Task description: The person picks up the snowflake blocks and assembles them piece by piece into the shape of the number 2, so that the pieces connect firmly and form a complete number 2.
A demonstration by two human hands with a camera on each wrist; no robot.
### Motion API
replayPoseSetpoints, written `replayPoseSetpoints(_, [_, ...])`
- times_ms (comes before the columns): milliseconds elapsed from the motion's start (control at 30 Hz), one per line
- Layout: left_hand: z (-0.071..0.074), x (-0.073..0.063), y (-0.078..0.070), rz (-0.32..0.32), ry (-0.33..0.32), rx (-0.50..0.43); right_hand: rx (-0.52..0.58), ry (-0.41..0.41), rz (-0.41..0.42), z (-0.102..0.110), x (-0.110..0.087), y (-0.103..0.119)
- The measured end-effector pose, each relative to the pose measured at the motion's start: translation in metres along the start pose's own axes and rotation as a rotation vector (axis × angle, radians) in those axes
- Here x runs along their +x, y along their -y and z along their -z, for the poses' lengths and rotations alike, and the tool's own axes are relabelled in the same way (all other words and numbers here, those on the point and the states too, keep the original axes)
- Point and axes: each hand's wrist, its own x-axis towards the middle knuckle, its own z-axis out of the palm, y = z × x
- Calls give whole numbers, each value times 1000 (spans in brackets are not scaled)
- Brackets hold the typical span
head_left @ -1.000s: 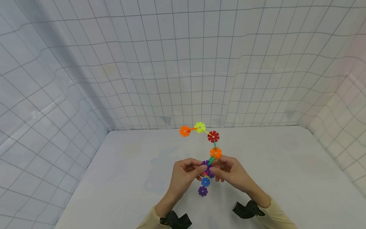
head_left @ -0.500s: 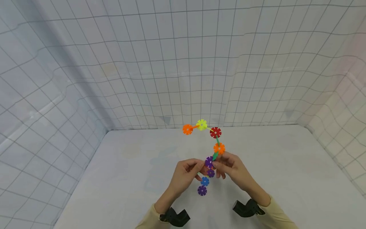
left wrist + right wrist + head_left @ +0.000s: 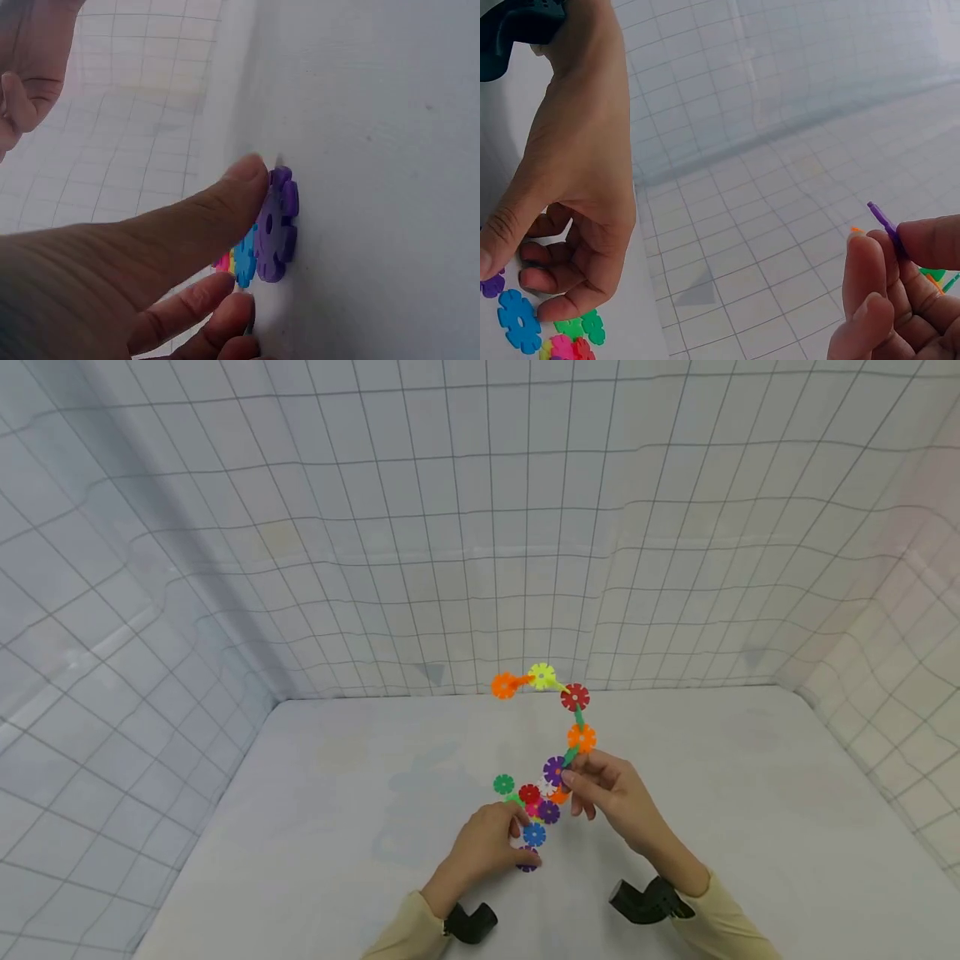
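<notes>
My right hand (image 3: 611,793) pinches a purple snowflake disc (image 3: 555,771) between thumb and fingers. That disc ends a raised, curved chain of interlocking discs, including an orange disc (image 3: 582,738), a red disc (image 3: 575,697), a yellow disc (image 3: 541,676) and another orange disc (image 3: 503,686). Low over the table, my left hand (image 3: 483,843) reaches over more discs. Its thumb lies against a purple disc (image 3: 276,232), with loosely bent fingers beside a blue disc (image 3: 519,321). Several others, such as a green disc (image 3: 503,784), lie close by; whether they are joined is unclear.
A white table (image 3: 360,793) spreads under both hands. Pale walls with a grid pattern (image 3: 480,543) rise behind it and at both sides. A black wrist camera (image 3: 645,902) sits on the right wrist, another on the left.
My left hand has let go near the chain and moved down to the lower discs, uncovering green and red ones. My right hand has lifted the chain slightly up and right.
</notes>
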Motion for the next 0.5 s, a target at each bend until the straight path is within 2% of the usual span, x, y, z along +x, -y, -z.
replayPoseSetpoints(133, [2, -3, -2, -9, 10, -21, -4, -20, 1, 1, 0, 1])
replayPoseSetpoints(300, [7, -5, -1, 4, 61, -82, 1, -22, 9, 1, 0, 2])
replayPoseSetpoints(500, [10, -7, 1, -25, 99, -54, 6, -10, 20, 2, 0, 4])
